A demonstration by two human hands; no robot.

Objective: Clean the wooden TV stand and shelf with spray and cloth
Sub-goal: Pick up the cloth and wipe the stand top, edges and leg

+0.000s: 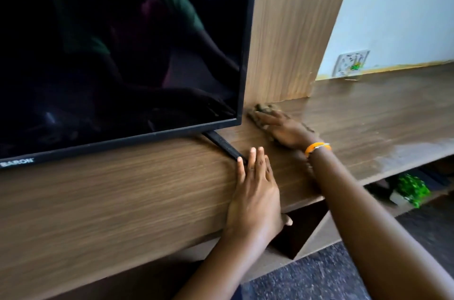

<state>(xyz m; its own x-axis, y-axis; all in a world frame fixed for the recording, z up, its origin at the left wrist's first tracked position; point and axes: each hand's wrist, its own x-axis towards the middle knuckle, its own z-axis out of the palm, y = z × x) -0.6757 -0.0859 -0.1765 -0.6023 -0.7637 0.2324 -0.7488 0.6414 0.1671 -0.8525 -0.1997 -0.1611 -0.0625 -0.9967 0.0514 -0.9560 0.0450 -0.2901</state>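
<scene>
**Cloth pressed flat on the TV stand**

The cloth point(264, 115) is pressed under the flat, spread right hand point(282, 129), beside the TV point(122, 54) corner, against the upright wooden panel point(290, 29). The left hand point(254, 191) is laid flat, fingers straight, on the TV stand point(122, 201), fingertips touching the TV's foot point(224, 146).

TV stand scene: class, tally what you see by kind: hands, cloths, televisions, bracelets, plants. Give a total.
Hands: 2, left hand and right hand
Cloths: 1, cloth
Televisions: 1, television
Bracelets: 1, bracelet
Plants: 1, plant
Total: 6
</scene>
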